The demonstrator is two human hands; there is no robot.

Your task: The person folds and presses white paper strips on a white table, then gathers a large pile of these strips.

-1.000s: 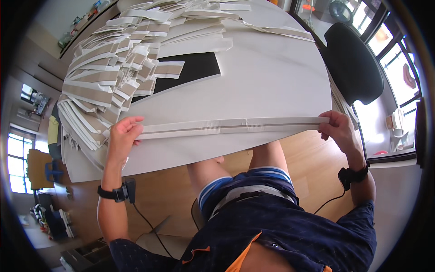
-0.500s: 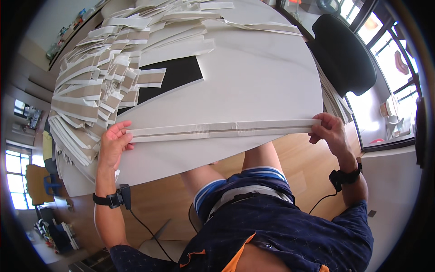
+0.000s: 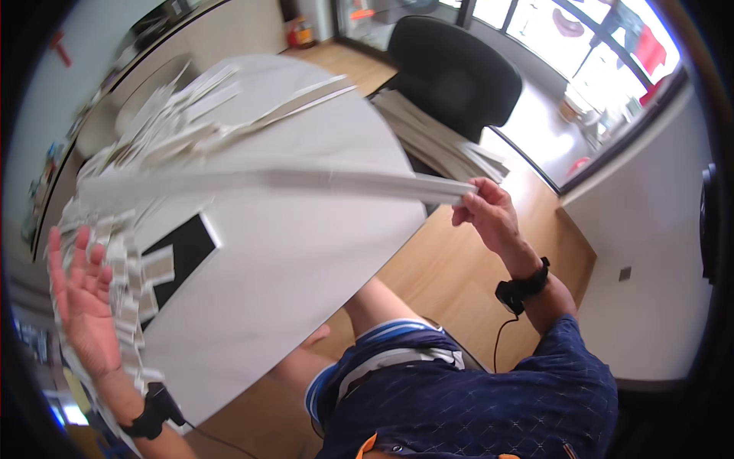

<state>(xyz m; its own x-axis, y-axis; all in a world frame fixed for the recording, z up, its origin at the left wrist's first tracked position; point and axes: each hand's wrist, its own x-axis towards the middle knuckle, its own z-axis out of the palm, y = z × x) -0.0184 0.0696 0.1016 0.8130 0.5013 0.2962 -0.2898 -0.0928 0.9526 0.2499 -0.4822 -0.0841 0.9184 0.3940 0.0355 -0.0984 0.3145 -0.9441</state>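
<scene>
The right hand (image 3: 485,216) pinches the right end of a long, pale folded cardboard strip (image 3: 267,182), its grip clamped on that end with thumb and fingertips. The strip runs leftward from there, lifted above the white tabletop (image 3: 306,260) and blurred along much of its length. The left hand (image 3: 80,302) is held up at the near left with palm open and fingers spread, grip apart, holding nothing and well apart from the strip. Just beside it lie many small flat cardboard pieces (image 3: 134,268), heaped along the left and far side of the tabletop. A black mat (image 3: 183,252) lies among them. A black office chair (image 3: 455,73) stands at the far right.
</scene>
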